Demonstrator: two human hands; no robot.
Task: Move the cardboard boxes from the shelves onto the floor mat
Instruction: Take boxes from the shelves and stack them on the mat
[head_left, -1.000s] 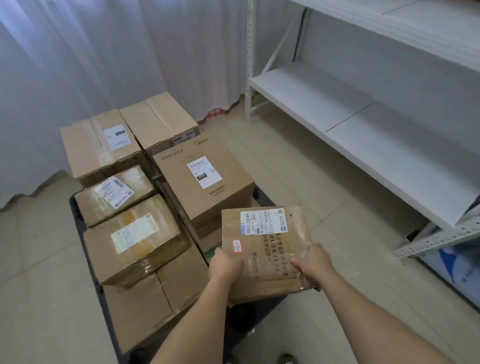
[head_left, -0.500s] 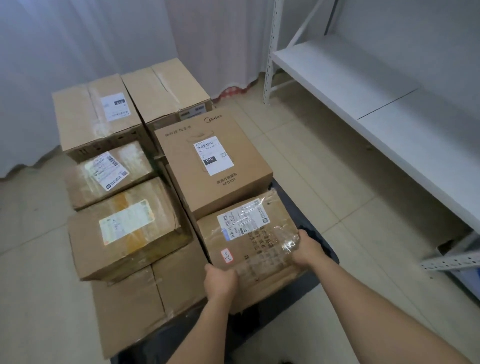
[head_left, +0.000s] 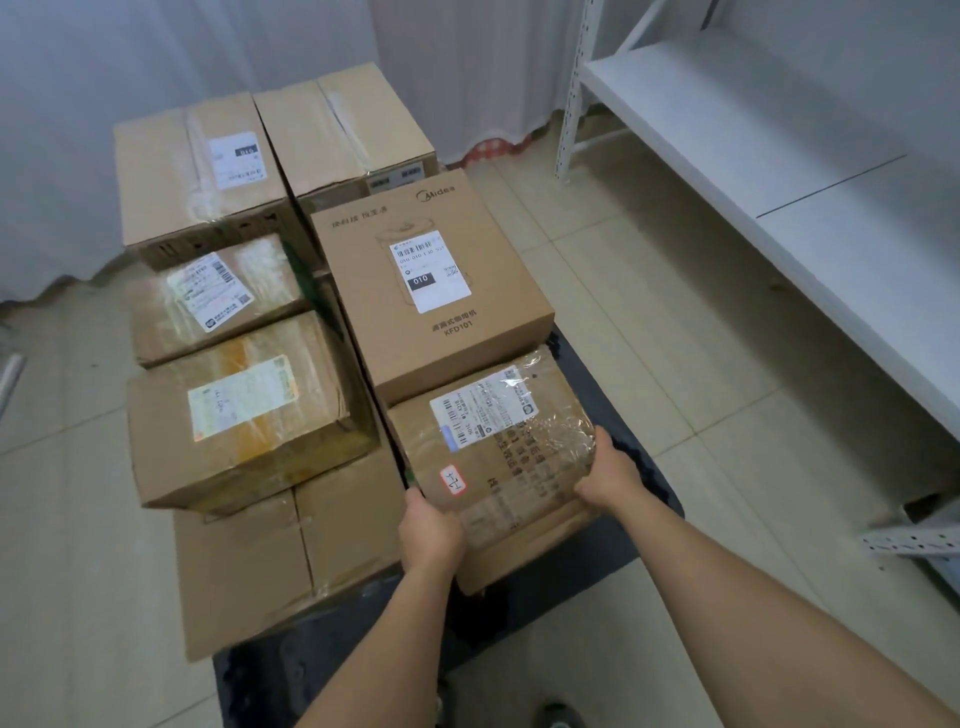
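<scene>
A taped cardboard box (head_left: 498, 447) with a white label and a small red sticker lies low on the dark floor mat (head_left: 597, 566), right in front of the Midea box (head_left: 431, 291). My left hand (head_left: 428, 530) grips its near left corner. My right hand (head_left: 608, 475) holds its right edge. Several other cardboard boxes stand on the mat to the left and behind, among them a yellow-taped box (head_left: 244, 410) stacked on a flat box (head_left: 280, 561).
A white metal shelf (head_left: 779, 156) runs along the right wall, its lower board bare. A white curtain (head_left: 156, 62) hangs behind the boxes. Beige floor tiles (head_left: 649, 322) lie between mat and shelf. A shoe tip (head_left: 558, 714) shows at the bottom.
Both hands carried the taped box forward and down, from mid-air to a spot on the mat against the Midea box. The view moved closer to the stack.
</scene>
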